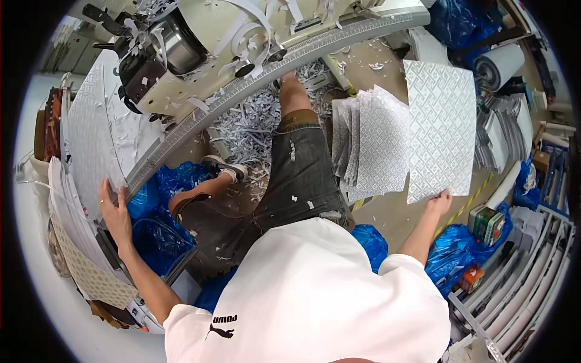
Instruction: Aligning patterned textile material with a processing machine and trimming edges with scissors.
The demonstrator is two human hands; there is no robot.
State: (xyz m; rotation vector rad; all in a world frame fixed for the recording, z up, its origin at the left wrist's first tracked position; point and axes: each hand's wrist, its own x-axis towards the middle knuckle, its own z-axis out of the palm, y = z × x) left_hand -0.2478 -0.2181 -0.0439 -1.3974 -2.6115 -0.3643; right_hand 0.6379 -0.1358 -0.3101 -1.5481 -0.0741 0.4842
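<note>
My right hand (440, 204) grips the lower edge of a white wallpaper-like sheet (442, 130) with a grey geometric pattern. The sheet hangs at the right, beside a fanned stack of similar patterned sheets (380, 142). My left hand (117, 221) is at the near left end of the grey curved-looking ruler edge (181, 138). Its fingers are stretched and its thumb stands apart, touching the edge of large white sheets (91, 130) lying at the left. Beyond the ruler is a cream machine (236, 33) with a dark motor and shiny metal drum (181, 45).
White paper strips (251, 121) heap on the floor under the machine. Blue plastic bags (160, 242) lie by my legs, and more (451, 257) at the right. Rolls on a rack (526, 284) stand lower right. Layered sheets (72, 212) hang along the left wall.
</note>
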